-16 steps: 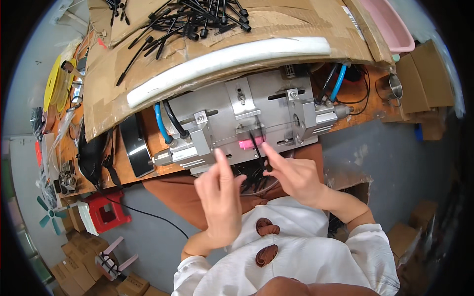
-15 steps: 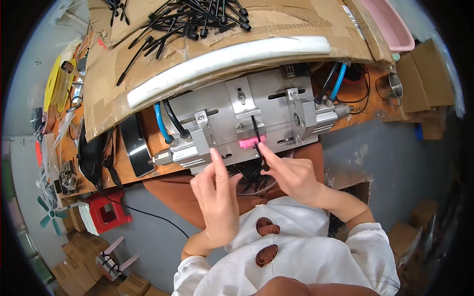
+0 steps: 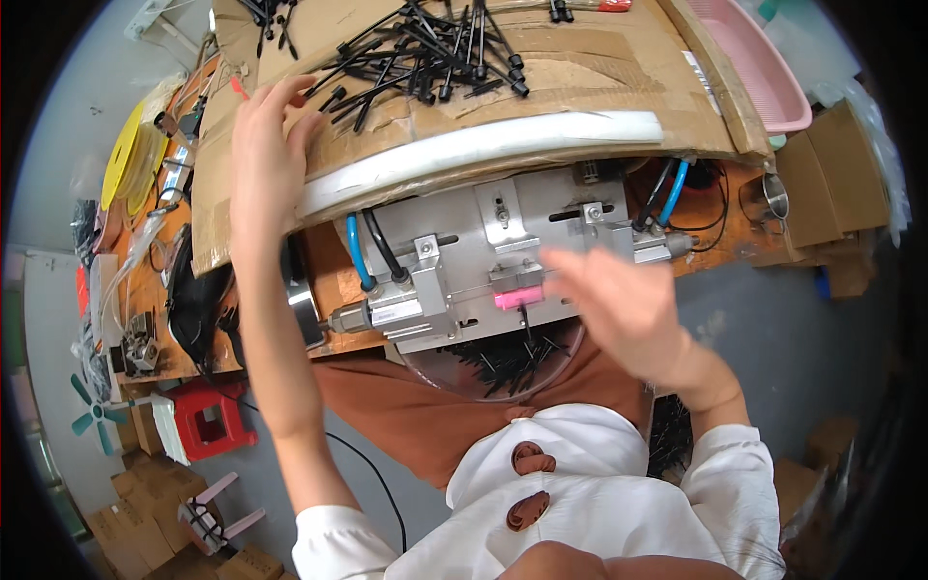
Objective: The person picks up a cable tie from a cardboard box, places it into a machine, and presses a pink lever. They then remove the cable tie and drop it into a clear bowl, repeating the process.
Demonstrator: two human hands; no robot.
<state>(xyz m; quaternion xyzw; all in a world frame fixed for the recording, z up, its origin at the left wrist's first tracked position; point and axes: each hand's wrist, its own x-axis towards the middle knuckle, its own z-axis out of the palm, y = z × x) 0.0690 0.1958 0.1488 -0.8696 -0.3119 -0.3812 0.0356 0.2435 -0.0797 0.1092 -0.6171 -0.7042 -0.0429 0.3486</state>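
Observation:
At the left end of a heap of thin black rods with thicker end caps [image 3: 435, 58], my left hand [image 3: 266, 150] reaches over the cardboard. Its thumb and forefinger are apart beside the nearest rods, and no rod is plainly held. My right hand [image 3: 619, 300] is smeared by motion just right of a pink block [image 3: 519, 298] on a metal fixture [image 3: 464, 222]; its fingers cannot be read. A single black rod [image 3: 527, 327] sticks out from the near side of the pink block. Below it, a clear round bowl [image 3: 435, 382] holds many black rods.
A white foam strip [image 3: 483, 150] edges the cardboard [image 3: 599, 82]. Blue tubes [image 3: 358, 253] and black tubes run to cylinders on both sides of the fixture. A phone-like dark slab [image 3: 302, 290] and black bag [image 3: 193, 290] lie left; a pink basket [image 3: 759, 68] stands far right.
My left hand has gone from the fixture's near side up to the rod heap. My right hand has moved right, away from the rod it held at the pink block. The view has shifted slightly.

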